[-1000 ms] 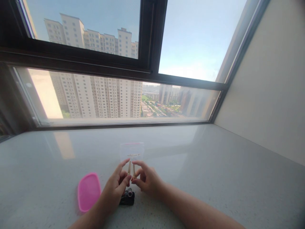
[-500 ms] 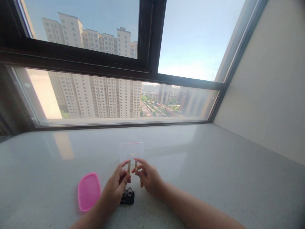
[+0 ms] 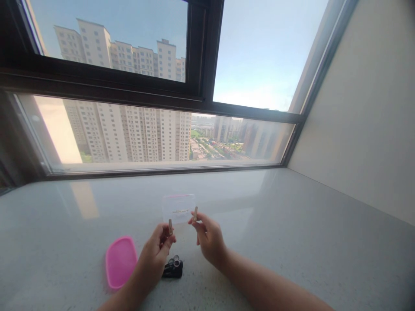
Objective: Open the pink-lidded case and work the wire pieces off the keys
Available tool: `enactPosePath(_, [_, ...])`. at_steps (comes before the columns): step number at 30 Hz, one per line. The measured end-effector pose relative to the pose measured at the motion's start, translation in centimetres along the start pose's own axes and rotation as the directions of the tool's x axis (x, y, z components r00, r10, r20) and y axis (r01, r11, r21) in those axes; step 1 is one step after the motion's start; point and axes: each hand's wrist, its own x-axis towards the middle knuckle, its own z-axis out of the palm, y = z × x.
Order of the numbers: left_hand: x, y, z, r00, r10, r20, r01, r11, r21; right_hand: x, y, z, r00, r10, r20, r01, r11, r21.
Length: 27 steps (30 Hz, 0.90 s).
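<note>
A small tan piece (image 3: 170, 227) is pinched upright in the left hand (image 3: 154, 252), and a second piece (image 3: 195, 214) is gripped likewise in the right hand (image 3: 209, 238). Both are held apart, near a clear bag (image 3: 178, 208) on the stone counter (image 3: 292, 224). A pink lid (image 3: 120, 262) is seen left of the left hand, and a black object (image 3: 171, 269) just right of it.
</note>
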Motion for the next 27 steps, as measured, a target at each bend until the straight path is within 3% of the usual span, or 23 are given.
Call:
enactPosePath(6, [0.0,-0.3,-0.1,1.0,0.006,-0.029,-0.007,1.0,-0.028,0.0,-0.1,-0.1,0.996,0.033,-0.083,-0.034,0.999,-0.001])
enactPosePath(14, [0.2,-0.5,-0.3,0.998,-0.019,-0.059,0.017,0.999,-0.043,0.4,0.3,-0.3,0.985,-0.002,-0.17,-0.031,0.981,-0.191])
enactPosePath(20, [0.1,-0.1,-0.4,0.997,-0.033,-0.07,0.03,0.999,-0.045,0.5,0.4,-0.3,0.992,-0.025,-0.125,-0.012,0.958,-0.286])
enactPosePath(27, [0.1,0.4,-0.4,0.993,-0.02,-0.116,0.012,0.997,-0.074,-0.3,-1.5,-0.2,0.987,-0.162,0.012,0.158,0.94,-0.303])
